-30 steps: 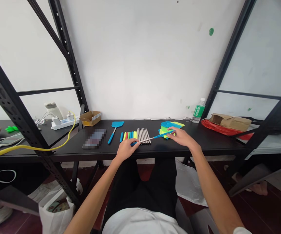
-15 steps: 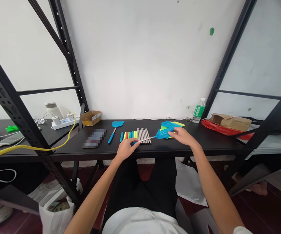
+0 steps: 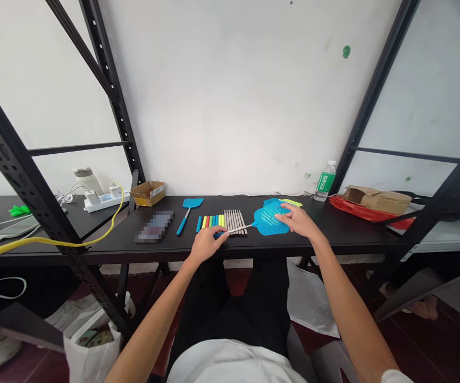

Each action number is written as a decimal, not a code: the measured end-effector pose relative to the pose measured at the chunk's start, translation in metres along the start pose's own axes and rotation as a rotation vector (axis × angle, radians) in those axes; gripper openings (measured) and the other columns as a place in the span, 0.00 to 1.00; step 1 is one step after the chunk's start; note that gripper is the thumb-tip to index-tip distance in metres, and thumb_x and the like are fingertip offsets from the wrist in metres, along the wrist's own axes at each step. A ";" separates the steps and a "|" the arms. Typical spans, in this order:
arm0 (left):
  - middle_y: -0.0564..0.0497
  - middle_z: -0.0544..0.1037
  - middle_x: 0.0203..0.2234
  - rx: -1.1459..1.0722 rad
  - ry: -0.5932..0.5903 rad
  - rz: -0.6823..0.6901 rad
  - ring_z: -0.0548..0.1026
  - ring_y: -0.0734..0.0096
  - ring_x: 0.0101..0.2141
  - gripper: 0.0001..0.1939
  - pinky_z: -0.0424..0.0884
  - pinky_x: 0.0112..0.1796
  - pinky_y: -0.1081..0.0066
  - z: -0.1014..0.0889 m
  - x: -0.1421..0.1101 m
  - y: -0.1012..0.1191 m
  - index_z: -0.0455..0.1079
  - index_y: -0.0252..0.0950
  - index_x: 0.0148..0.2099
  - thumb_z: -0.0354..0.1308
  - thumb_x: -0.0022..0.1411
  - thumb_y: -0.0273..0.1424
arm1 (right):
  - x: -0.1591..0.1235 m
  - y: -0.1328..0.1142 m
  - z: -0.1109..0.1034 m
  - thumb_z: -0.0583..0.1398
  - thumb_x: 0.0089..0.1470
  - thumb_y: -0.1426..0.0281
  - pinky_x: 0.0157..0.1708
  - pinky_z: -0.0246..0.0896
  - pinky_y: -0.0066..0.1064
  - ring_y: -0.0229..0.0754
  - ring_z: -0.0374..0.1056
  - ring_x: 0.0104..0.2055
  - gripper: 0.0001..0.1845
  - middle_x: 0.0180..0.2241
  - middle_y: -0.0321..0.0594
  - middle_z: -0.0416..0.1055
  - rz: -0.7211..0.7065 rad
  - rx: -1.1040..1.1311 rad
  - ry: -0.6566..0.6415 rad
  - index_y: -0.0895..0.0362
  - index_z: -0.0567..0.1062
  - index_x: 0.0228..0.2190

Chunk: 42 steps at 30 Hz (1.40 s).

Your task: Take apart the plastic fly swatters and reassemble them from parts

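Note:
A blue fly swatter with a perforated head [image 3: 270, 220] lies level between my hands, just above the table. Closed round its handle end is my left hand [image 3: 207, 242], and a thin metal rod runs from there to the head. My right hand [image 3: 298, 219] grips the head's far right edge, fingers on top. Beneath and behind it, partly hidden, are more blue and yellow-green swatter heads [image 3: 292, 202]. Left of the swatter lie several metal rods [image 3: 236, 219] in a row, beside several coloured handle tubes [image 3: 214, 219]. Another blue swatter [image 3: 192, 203] rests farther left.
The black table [image 3: 269, 246] carries a phone-like blurred slab [image 3: 155, 226], a small open cardboard box [image 3: 148, 193] and a water bottle [image 3: 325, 182]. A yellow cable [image 3: 54, 242] crosses at left. Brown packaging [image 3: 377, 201] on red plastic sits at right, by the black rack posts.
The swatter's head has turned from an edge-on tilt to lying broad side up. My right hand has shifted slightly on its edge; my left hand stays on the handle.

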<state>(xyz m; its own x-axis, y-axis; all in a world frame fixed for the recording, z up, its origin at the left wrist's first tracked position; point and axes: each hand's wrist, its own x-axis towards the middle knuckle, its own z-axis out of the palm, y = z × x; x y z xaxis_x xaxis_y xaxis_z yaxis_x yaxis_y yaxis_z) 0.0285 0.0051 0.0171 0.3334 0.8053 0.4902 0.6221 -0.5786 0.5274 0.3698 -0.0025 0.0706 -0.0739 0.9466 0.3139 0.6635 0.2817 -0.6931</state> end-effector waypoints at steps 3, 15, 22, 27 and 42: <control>0.48 0.82 0.36 -0.022 0.008 -0.003 0.76 0.64 0.31 0.22 0.65 0.31 0.70 0.000 0.000 0.000 0.79 0.41 0.43 0.50 0.66 0.49 | -0.002 -0.004 -0.002 0.58 0.57 0.51 0.23 0.62 0.34 0.40 0.64 0.18 0.36 0.20 0.31 0.66 -0.050 0.055 0.018 0.54 0.63 0.62; 0.50 0.81 0.31 -0.136 0.031 -0.033 0.72 0.68 0.28 0.22 0.63 0.29 0.71 -0.003 0.002 -0.005 0.78 0.38 0.41 0.51 0.66 0.49 | -0.001 0.003 -0.015 0.58 0.57 0.55 0.27 0.65 0.32 0.40 0.69 0.29 0.27 0.47 0.47 0.75 -0.192 0.230 0.118 0.53 0.72 0.55; 0.50 0.81 0.31 -0.188 0.031 -0.025 0.74 0.67 0.31 0.21 0.68 0.35 0.70 -0.002 0.002 -0.005 0.78 0.38 0.40 0.53 0.66 0.48 | -0.005 -0.011 -0.010 0.60 0.56 0.59 0.33 0.65 0.36 0.46 0.69 0.34 0.20 0.44 0.45 0.78 -0.213 0.165 0.169 0.55 0.79 0.47; 0.50 0.81 0.31 -0.188 0.024 -0.027 0.74 0.67 0.31 0.21 0.68 0.34 0.70 -0.003 0.002 -0.005 0.78 0.38 0.40 0.52 0.66 0.48 | -0.005 -0.009 -0.012 0.60 0.56 0.60 0.33 0.63 0.36 0.44 0.68 0.32 0.19 0.46 0.45 0.77 -0.233 0.151 0.181 0.54 0.79 0.45; 0.50 0.80 0.31 -0.193 0.027 -0.016 0.75 0.66 0.31 0.19 0.67 0.35 0.71 -0.001 0.002 -0.009 0.79 0.38 0.40 0.54 0.65 0.47 | 0.001 0.003 -0.006 0.63 0.53 0.51 0.25 0.57 0.33 0.41 0.63 0.25 0.20 0.31 0.43 0.76 -0.250 0.105 0.289 0.56 0.82 0.33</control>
<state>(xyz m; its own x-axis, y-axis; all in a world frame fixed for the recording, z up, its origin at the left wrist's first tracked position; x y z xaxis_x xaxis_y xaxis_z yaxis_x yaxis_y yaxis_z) 0.0236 0.0120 0.0142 0.3033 0.8125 0.4979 0.4793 -0.5816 0.6572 0.3760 -0.0017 0.0727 -0.0008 0.7679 0.6406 0.5705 0.5265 -0.6304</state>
